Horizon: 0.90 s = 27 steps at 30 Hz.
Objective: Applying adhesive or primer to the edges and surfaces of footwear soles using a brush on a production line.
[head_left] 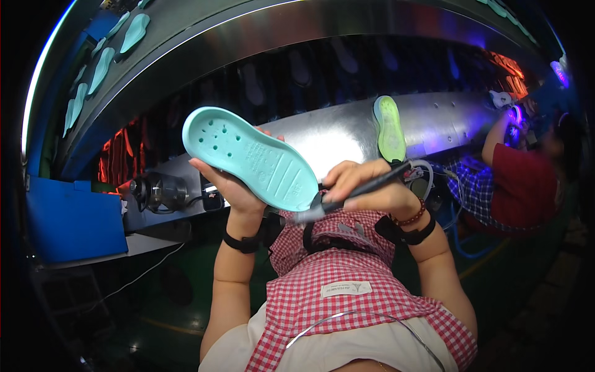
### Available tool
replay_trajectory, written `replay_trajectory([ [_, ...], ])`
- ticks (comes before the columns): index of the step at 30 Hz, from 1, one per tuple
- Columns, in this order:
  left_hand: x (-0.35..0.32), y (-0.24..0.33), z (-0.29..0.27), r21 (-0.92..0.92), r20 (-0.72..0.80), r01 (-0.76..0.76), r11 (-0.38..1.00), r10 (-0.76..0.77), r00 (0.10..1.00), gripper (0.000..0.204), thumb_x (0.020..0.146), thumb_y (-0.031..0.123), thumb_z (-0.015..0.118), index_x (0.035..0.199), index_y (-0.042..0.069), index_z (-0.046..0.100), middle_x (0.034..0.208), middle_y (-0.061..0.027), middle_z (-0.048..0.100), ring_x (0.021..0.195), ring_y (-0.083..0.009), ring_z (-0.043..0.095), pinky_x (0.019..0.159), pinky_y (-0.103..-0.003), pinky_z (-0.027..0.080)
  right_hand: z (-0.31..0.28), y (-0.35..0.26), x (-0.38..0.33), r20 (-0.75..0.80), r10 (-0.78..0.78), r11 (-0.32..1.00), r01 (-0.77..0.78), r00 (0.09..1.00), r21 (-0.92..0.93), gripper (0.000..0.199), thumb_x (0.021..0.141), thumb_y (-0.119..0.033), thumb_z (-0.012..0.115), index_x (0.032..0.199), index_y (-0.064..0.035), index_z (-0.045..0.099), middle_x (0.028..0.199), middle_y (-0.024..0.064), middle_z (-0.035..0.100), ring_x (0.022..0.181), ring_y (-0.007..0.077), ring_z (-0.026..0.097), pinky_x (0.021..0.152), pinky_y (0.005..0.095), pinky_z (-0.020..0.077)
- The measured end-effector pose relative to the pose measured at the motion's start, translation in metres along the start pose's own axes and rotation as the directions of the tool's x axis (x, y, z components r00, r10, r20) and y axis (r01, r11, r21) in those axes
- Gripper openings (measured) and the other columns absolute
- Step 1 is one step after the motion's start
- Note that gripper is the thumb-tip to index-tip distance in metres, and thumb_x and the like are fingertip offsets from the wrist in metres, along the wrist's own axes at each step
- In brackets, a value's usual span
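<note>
A light teal shoe sole (248, 155) lies tilted across my left hand (232, 192), its fingers and thumb gripping the edges. The face turned up has several small holes at the broad end and raised ribs towards the other end. My right hand (365, 186) is closed round a black-handled brush (378, 181). The brush's greyish head is blurred and meets the sole's lower right end. Past my right hand, a yellow-green sole (390, 130) rests on the metal ledge (341, 136).
Several teal soles (101, 71) ride the conveyor (167, 34) at the upper left. Behind the ledge is a dark row of soles (300, 68). A clear jug (164, 191) stands left, near a blue cabinet (74, 217). A co-worker in red (527, 183) sits at the right.
</note>
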<state>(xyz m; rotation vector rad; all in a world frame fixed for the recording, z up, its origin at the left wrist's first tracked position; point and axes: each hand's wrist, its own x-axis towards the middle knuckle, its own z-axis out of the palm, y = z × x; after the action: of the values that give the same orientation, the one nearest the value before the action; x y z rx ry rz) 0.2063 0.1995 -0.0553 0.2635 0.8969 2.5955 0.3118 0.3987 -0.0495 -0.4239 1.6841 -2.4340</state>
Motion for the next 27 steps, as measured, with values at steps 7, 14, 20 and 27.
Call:
replay_trajectory([
  [7, -0.017, -0.002, 0.036, -0.119, -0.087, 0.134, 0.984, -0.145, 0.986, 0.075, 0.086, 0.061, 0.022, 0.130, 0.002, 0.033, 0.123, -0.0178, 0.046, 0.108, -0.0332, 0.050, 0.095, -0.052, 0.037, 0.021, 0.011, 0.009, -0.241, 0.090, 0.881, 0.036, 0.966, 0.473, 0.020, 0.081, -0.004, 0.059, 0.099, 0.0039, 0.053, 0.102, 0.0200, 0.058, 0.095, 0.0252, 0.059, 0.088, 0.0416, 0.0485],
  [14, -0.020, -0.013, 0.028, -0.291, -0.003, 0.159, 0.943, -0.167, 0.986, 0.059, 0.092, 0.046, 0.022, 0.131, 0.003, 0.032, 0.122, -0.0179, 0.047, 0.107, -0.0344, 0.051, 0.097, -0.050, 0.036, 0.034, -0.006, 0.005, -0.238, -0.016, 1.000, 0.019, 0.971, 0.010, 0.016, 0.078, 0.000, 0.060, 0.094, 0.0022, 0.059, 0.095, 0.0130, 0.063, 0.082, 0.0113, 0.059, 0.073, 0.0219, 0.0484],
  [20, -0.013, -0.009, 0.026, -0.320, 0.031, 0.141, 0.937, -0.139, 0.990, 0.059, 0.092, 0.045, 0.023, 0.130, 0.002, 0.034, 0.119, -0.0190, 0.049, 0.105, -0.0359, 0.052, 0.095, -0.049, 0.038, 0.024, -0.012, 0.019, -0.001, -0.221, 0.922, 0.208, 0.975, -0.327, 0.018, 0.075, 0.001, 0.063, 0.093, 0.0016, 0.062, 0.092, 0.0119, 0.064, 0.086, 0.0149, 0.061, 0.076, 0.0258, 0.0489],
  [27, -0.006, -0.006, 0.024, -0.096, -0.007, 0.148, 0.984, -0.149, 0.989, 0.058, 0.087, 0.041, 0.042, 0.130, 0.003, 0.030, 0.115, -0.0196, 0.051, 0.099, -0.0331, 0.056, 0.087, -0.045, 0.047, 0.003, -0.027, 0.029, 0.053, -0.147, 0.898, 0.156, 0.988, -0.413, 0.017, 0.073, -0.004, 0.066, 0.089, 0.0002, 0.065, 0.085, 0.0109, 0.066, 0.078, 0.0146, 0.063, 0.070, 0.0250, 0.0498],
])
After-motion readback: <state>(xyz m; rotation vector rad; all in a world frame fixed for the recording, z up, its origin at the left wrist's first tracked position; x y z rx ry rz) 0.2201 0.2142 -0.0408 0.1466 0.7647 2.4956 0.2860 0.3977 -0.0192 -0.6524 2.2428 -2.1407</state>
